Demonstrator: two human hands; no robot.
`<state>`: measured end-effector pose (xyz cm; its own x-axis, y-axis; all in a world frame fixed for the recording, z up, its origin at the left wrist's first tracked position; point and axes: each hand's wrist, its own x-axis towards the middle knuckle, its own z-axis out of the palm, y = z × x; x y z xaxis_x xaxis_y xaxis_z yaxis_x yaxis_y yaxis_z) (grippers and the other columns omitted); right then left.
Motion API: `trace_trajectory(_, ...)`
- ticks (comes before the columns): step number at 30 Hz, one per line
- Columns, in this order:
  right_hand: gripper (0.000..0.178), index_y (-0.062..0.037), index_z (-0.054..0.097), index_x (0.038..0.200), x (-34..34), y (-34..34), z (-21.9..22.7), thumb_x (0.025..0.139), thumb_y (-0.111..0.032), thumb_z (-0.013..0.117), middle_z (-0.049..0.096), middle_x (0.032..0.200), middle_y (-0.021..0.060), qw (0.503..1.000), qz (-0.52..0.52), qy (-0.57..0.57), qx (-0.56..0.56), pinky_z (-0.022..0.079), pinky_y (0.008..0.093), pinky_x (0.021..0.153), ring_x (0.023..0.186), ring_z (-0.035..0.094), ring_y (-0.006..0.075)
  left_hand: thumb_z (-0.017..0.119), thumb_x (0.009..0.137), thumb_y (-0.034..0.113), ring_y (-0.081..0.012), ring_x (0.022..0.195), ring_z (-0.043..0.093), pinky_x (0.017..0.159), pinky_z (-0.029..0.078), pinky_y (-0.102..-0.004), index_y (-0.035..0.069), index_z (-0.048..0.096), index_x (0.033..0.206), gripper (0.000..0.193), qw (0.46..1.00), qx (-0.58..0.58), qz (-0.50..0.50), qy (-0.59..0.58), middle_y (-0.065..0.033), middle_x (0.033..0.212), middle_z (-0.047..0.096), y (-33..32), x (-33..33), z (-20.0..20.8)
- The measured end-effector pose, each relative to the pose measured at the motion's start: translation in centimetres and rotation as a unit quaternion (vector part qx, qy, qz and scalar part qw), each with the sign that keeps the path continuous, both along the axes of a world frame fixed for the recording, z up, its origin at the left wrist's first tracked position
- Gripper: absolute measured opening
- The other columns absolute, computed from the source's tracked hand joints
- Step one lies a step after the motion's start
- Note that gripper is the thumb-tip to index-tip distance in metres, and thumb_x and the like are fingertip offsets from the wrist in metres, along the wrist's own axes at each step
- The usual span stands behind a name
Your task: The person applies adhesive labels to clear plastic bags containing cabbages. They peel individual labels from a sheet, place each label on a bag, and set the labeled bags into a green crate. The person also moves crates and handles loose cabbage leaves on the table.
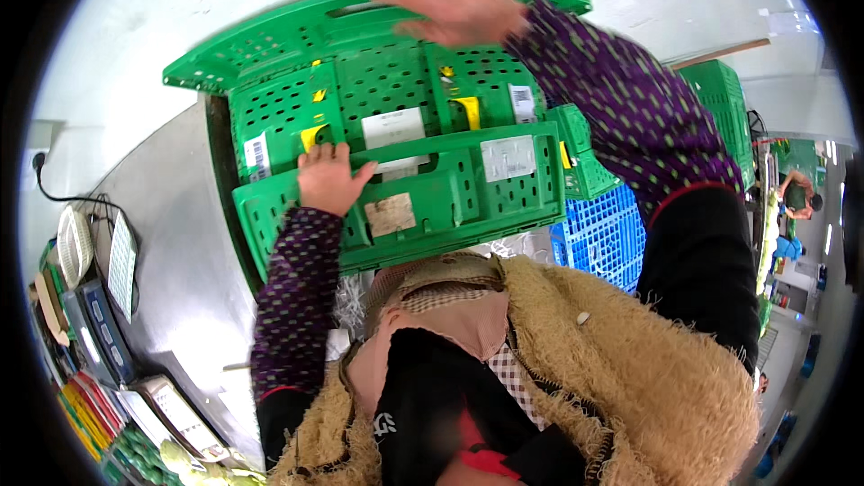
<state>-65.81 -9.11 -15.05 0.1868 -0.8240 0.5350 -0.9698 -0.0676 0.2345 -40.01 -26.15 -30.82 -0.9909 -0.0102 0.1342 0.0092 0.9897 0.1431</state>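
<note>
In front of me lies a green plastic folding crate (382, 81) with perforated panels, yellow latches and white labels. Its near wall (450, 207) and far wall (261, 40) slant outward, each with a slot handle. My left hand (330, 182) rests on the near wall's upper edge beside the handle slot, fingers spread and thumb out to the right. Over the far wall's handle is my right hand (445, 2), smeared a little by motion, its fingers stretched to the left. Whether it touches the rim I cannot tell.
Right of the crate stand another green crate (580, 148) and a blue crate (601, 238). More green crates (720, 103) are stacked farther right. A metal table (171, 243) lies left, with a white keypad-like panel (122, 265) beyond it. Another person (796, 198) is far right.
</note>
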Motion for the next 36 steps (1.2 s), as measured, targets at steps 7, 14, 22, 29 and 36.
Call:
trace_trajectory(7, 0.026, -0.0078, 0.062, 0.102, 3.1, 20.7, -5.0, 0.082, -0.025, 0.066, 0.062, 0.088, 0.0109, 0.869, -0.311, -0.232, 0.306, 0.052, 0.0389, 0.067, 0.080, 0.063, 0.0304, 0.062, 0.080, 0.045, -0.0354, 0.068, 0.062, 0.059, 0.049, -0.0449, 0.000, 0.064, 0.081, 0.045, 0.849, 0.224, -0.424, -0.222, -0.0203, 0.084, 0.063, 1.8, 6.0, 17.9)
trace_trajectory(14, 0.044, -0.0081, 0.056, 0.115, 12.5, 12.6, -13.4, 0.076, -0.024, 0.068, 0.055, 0.120, 0.0141, 0.924, -0.025, -0.286, 0.255, 0.044, 0.0449, 0.092, 0.111, 0.053, 0.0324, 0.065, 0.080, 0.024, -0.0279, 0.107, 0.057, 0.083, 0.049, -0.0421, 0.003, 0.056, 0.116, 0.042, 0.953, 0.090, -0.193, -0.215, -0.0179, 0.120, 0.055, -1.4, 3.5, 5.0)
trace_trajectory(22, 0.027, -0.0077, 0.060, 0.070, 13.8, 9.5, -13.9, 0.078, -0.032, 0.067, 0.056, 0.077, 0.0084, 0.899, 0.015, -0.232, 0.371, 0.044, 0.0423, 0.080, 0.088, 0.056, 0.0281, 0.067, 0.077, 0.030, -0.0308, 0.120, 0.046, 0.101, 0.036, -0.0451, 0.005, 0.055, 0.113, 0.045, 0.889, -0.048, -0.439, -0.117, -0.0140, 0.128, 0.049, -2.8, 2.8, 1.2)
trace_trajectory(29, 0.039, -0.0049, 0.060, 0.070, 13.8, 12.0, -5.1, 0.082, -0.042, 0.066, 0.057, 0.057, 0.0164, 0.888, -0.195, -0.202, 0.363, 0.046, 0.0464, 0.051, 0.056, 0.059, 0.0366, 0.055, 0.082, 0.041, -0.0317, 0.047, 0.055, 0.045, 0.043, -0.0436, 0.008, 0.059, 0.049, 0.047, 0.945, 0.039, -0.324, -0.006, -0.0101, 0.049, 0.055, -0.7, 2.3, 4.0)
trace_trajectory(36, 0.017, -0.0034, 0.060, 0.091, 11.5, 24.3, -3.4, 0.088, -0.019, 0.066, 0.062, 0.072, 0.0137, 0.856, -0.433, -0.250, 0.133, 0.048, 0.0407, 0.058, 0.064, 0.062, 0.0295, 0.066, 0.066, 0.028, -0.0253, 0.079, 0.061, 0.069, 0.052, -0.0378, 0.007, 0.060, 0.069, 0.022, 0.987, -0.120, -0.046, 0.092, -0.0066, 0.076, 0.062, -11.0, 7.4, 10.7)
